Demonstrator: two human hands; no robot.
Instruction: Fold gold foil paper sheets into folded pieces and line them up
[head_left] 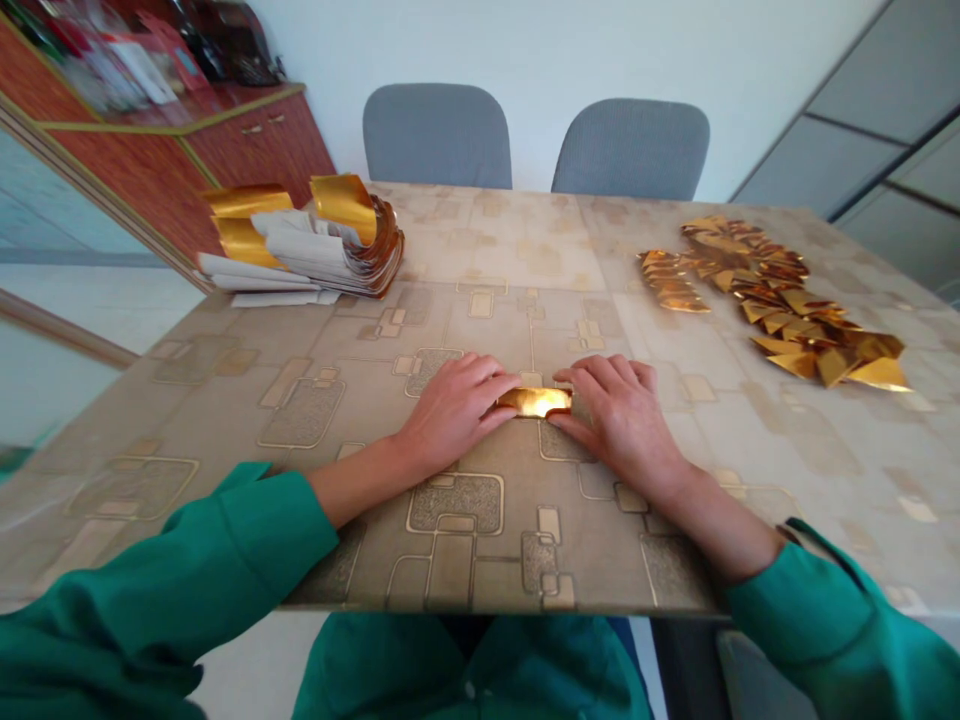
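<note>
A narrow folded strip of shiny gold paper (537,402) lies low over the patterned tablecloth, near the middle of the table. My left hand (463,405) pinches its left end between thumb and fingers. At the other end my right hand (619,415) grips the strip in the same way, thumb toward me. The fingertips cover both ends of the paper. Off to the right rest several folded gold paper pieces (795,310), set in overlapping rows. A smaller row of folded gold pieces (673,282) sits beside them.
A curved stack of gold-and-white paper sheets (322,250) stands at the table's back left. Two grey chairs (437,135) are behind the far edge. Left of the table is a reddish wooden cabinet (259,145) with items on top. The table (480,540) has a covered, patterned surface.
</note>
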